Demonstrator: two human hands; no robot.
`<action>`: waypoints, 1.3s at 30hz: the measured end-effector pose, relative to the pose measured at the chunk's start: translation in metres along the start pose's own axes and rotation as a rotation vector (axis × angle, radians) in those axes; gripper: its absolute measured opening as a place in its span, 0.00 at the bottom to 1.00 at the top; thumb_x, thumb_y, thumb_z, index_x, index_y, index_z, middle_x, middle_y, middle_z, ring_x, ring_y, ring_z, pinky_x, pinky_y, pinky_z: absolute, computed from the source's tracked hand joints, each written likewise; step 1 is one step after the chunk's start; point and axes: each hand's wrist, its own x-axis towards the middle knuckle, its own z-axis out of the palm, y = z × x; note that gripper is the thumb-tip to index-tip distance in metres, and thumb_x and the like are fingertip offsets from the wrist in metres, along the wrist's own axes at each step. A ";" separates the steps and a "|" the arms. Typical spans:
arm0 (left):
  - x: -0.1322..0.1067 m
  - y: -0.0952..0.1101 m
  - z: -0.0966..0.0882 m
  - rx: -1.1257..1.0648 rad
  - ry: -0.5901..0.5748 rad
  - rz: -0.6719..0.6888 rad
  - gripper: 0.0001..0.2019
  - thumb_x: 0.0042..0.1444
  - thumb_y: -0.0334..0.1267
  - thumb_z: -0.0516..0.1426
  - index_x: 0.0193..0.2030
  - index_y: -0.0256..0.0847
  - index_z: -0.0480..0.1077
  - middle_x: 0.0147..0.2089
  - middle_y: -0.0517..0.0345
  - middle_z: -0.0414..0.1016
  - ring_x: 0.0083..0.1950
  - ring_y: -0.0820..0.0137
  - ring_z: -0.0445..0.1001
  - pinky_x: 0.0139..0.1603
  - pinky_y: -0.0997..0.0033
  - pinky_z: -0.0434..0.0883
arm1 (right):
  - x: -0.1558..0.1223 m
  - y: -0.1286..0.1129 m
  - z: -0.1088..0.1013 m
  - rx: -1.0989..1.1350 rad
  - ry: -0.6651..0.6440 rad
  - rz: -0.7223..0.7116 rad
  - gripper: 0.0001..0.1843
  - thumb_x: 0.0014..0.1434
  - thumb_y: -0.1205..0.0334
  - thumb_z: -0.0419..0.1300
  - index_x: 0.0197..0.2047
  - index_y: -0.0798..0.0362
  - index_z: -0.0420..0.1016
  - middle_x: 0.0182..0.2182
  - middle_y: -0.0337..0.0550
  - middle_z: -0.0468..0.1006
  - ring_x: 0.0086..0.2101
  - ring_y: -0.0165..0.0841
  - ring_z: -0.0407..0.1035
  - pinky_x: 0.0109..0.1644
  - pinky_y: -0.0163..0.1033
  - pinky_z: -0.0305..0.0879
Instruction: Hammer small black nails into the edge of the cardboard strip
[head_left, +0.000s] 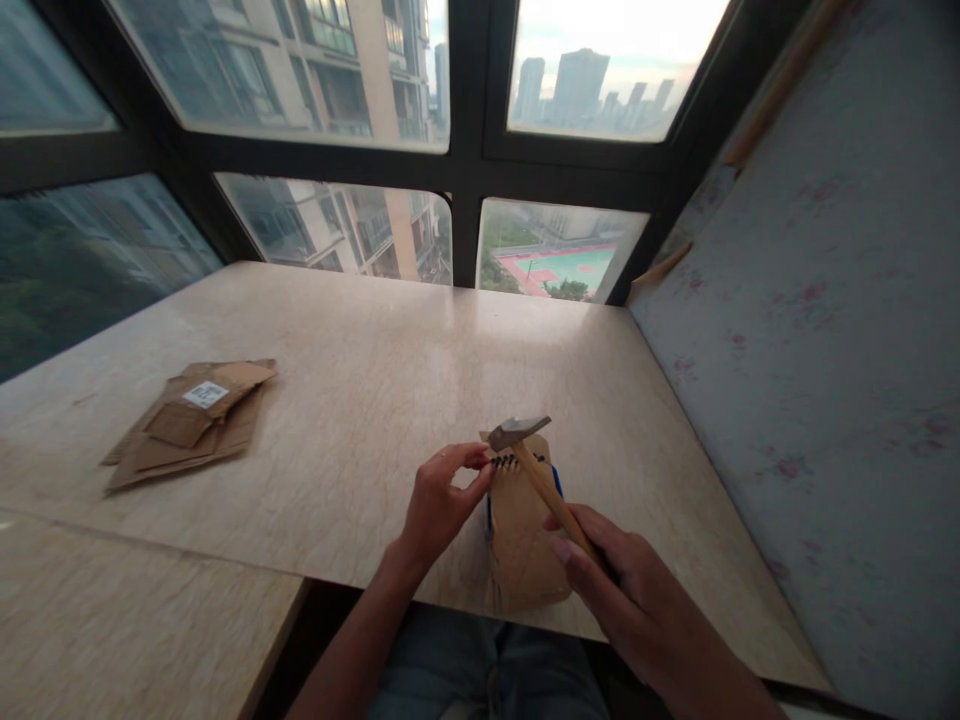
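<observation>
My right hand (619,570) is wrapped around the wooden handle of a hammer (551,490). The hammer's metal head is over the far end of a piece of brown cardboard (525,540), which lies on a block-like thing with blue edges (556,480). A row of several small dark nails (506,462) stands along the far part of the cardboard. At the left end of this row my left hand (442,495) is closed, with thumb and forefinger pinched on what looks like one of the nails. Its fingertips hide most of that nail.
Flattened brown cardboard pieces (199,425), one with a white label, lie on the left of the pale marble-like sill (360,400). Dark-framed windows (465,170) rise behind it. A flower-patterned wall (795,400) borders the right side, and the sill's front edge is near my lap.
</observation>
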 end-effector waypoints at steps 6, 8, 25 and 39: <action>0.002 0.002 0.000 -0.011 -0.007 -0.002 0.08 0.56 0.31 0.62 0.44 0.40 0.75 0.37 0.55 0.82 0.36 0.68 0.81 0.42 0.65 0.80 | -0.001 0.000 0.001 0.003 0.012 0.009 0.22 0.68 0.46 0.49 0.47 0.53 0.76 0.28 0.40 0.75 0.28 0.33 0.68 0.31 0.35 0.60; 0.001 0.002 0.000 -0.024 -0.014 -0.014 0.07 0.57 0.32 0.62 0.43 0.40 0.75 0.37 0.54 0.82 0.37 0.67 0.81 0.43 0.65 0.80 | 0.000 0.004 0.003 0.010 0.004 0.021 0.22 0.68 0.47 0.49 0.48 0.53 0.76 0.29 0.40 0.75 0.28 0.33 0.68 0.31 0.35 0.60; 0.008 -0.001 0.007 -0.100 -0.058 -0.009 0.04 0.55 0.32 0.63 0.38 0.42 0.79 0.39 0.53 0.77 0.40 0.68 0.74 0.38 0.69 0.74 | -0.006 0.018 0.018 0.458 0.108 0.289 0.28 0.59 0.35 0.57 0.47 0.51 0.74 0.13 0.28 0.60 0.10 0.23 0.46 0.11 0.29 0.38; 0.010 -0.011 0.004 -0.171 -0.073 -0.084 0.03 0.54 0.38 0.65 0.35 0.43 0.80 0.46 0.51 0.77 0.50 0.63 0.76 0.54 0.58 0.73 | -0.020 0.032 0.029 0.656 0.162 0.273 0.27 0.64 0.39 0.56 0.52 0.54 0.63 0.10 0.22 0.60 0.08 0.20 0.45 0.10 0.23 0.42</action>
